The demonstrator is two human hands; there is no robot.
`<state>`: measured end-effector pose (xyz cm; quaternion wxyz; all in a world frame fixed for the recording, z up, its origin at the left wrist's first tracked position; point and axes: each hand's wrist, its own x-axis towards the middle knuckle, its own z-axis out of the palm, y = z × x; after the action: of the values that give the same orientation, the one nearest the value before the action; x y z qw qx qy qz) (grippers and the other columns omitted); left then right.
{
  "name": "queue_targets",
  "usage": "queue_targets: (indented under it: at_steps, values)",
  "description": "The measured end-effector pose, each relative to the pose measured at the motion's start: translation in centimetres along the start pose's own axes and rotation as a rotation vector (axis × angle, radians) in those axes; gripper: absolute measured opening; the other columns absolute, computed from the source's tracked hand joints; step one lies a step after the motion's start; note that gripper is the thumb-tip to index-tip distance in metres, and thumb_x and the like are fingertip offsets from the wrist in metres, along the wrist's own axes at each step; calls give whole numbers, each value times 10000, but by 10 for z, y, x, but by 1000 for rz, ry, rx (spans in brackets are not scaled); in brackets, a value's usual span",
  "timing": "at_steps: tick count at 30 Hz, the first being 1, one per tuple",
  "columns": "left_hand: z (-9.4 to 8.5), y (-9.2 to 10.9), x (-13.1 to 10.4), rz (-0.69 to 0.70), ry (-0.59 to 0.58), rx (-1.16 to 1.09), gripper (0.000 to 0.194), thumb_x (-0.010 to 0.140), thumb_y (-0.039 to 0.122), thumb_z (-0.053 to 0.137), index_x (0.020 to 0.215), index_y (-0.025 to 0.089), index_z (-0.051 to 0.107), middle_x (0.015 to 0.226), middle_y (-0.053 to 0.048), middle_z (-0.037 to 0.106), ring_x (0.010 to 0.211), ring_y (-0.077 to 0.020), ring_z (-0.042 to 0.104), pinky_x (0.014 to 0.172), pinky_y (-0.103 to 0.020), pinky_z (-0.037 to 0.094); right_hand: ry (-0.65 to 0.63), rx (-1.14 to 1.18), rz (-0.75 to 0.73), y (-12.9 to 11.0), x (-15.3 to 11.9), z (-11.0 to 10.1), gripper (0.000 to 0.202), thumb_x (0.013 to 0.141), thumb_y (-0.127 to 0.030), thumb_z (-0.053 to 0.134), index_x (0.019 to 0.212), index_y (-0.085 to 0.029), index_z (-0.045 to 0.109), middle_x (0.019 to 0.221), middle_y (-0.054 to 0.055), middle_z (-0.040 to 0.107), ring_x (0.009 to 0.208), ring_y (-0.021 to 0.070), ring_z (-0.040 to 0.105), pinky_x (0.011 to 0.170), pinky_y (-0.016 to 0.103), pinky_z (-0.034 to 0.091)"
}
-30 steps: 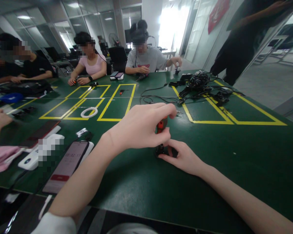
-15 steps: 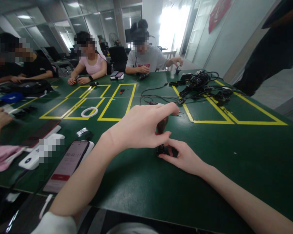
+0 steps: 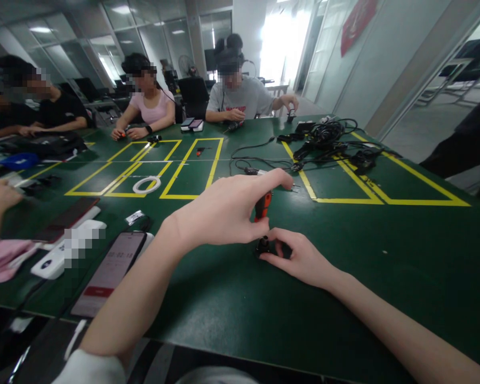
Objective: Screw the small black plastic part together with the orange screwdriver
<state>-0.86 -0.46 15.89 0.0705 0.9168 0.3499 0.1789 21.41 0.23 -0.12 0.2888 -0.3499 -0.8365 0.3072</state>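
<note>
My left hand [image 3: 228,210] reaches in from the left, its thumb and fingers around the orange-and-black handle of a screwdriver [image 3: 263,208]. The handle stands upright over a small black part [image 3: 263,246] on the green table. My right hand [image 3: 294,253] pinches that black part from the right, thumb low and index finger above. The fingers hide some of the part's shape, and the screwdriver's tip is not distinct.
A phone with a running timer [image 3: 110,272] and a white power strip [image 3: 70,248] lie at left. Farther back are a white tape roll [image 3: 146,185], yellow tape outlines and a tangle of black cables [image 3: 324,136]. Several people sit around the table.
My left thumb has shifted slightly left, and more of the orange handle shows. My right hand stays in place. The standing person at right has moved mostly out of view.
</note>
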Motion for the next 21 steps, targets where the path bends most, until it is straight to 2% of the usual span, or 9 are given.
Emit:
queue_targets:
  at_steps: [4, 6, 8, 9, 11, 13, 17, 21]
  values:
    - [2, -2, 2, -39, 29, 68, 545, 888, 210, 649, 1426, 219, 563, 876, 4, 754, 815, -198, 727, 706, -267, 477, -17, 13, 13, 0, 0, 0, 179, 960, -354, 747, 968, -192, 671, 822, 10, 684, 621, 145, 607, 574, 256, 450]
    - [3, -3, 3, -56, 51, 99, 566, 899, 264, 675, 1452, 227, 558, 830, 14, 742, 802, -205, 725, 726, -278, 493, -18, 8, 8, 1, 0, 0, 164, 953, -324, 760, 969, -187, 671, 803, -1, 671, 617, 143, 610, 580, 255, 449]
    - [5, -4, 3, -37, 62, 71, 618, 902, 254, 660, 1503, 226, 523, 929, -10, 755, 830, -199, 721, 763, -290, 524, -7, 5, -7, 1, 0, 1, 152, 944, -298, 769, 963, -186, 669, 801, -7, 668, 615, 140, 609, 594, 256, 453]
    - [6, -4, 2, -16, 63, 36, 653, 895, 219, 640, 1531, 219, 497, 1045, -41, 756, 853, -189, 717, 782, -293, 540, 0, 3, -15, 1, 0, 1, 148, 940, -290, 772, 955, -187, 666, 804, -7, 671, 613, 139, 606, 598, 257, 453]
    - [8, -5, 2, 38, 62, -43, 692, 865, 132, 598, 1545, 198, 486, 1323, -115, 679, 918, -171, 708, 815, -291, 563, 10, 0, -22, 1, 0, 1, 146, 933, -279, 775, 942, -191, 658, 816, -7, 680, 610, 136, 599, 601, 258, 451]
    - [9, -5, 2, 86, 61, -93, 642, 853, 67, 555, 1484, 188, 553, 1471, -146, 580, 1004, -166, 697, 841, -275, 568, 4, -1, -15, 0, 0, 1, 140, 932, -271, 773, 942, -191, 658, 830, -4, 687, 616, 136, 601, 603, 258, 452]
    - [7, -3, 1, 112, 79, -97, 474, 895, 34, 521, 1319, 189, 665, 1351, -110, 651, 1037, -161, 690, 826, -244, 550, -8, -10, 1, -1, 1, 0, 130, 937, -271, 766, 959, -189, 668, 842, 4, 689, 641, 144, 616, 618, 260, 462]
    - [4, 0, 2, 81, 87, 21, 377, 935, 130, 599, 1297, 205, 675, 1199, -69, 726, 958, -170, 706, 772, -251, 528, -3, -12, -1, 0, 1, 1, 147, 932, -286, 770, 949, -186, 664, 817, -3, 677, 628, 142, 612, 608, 256, 448]
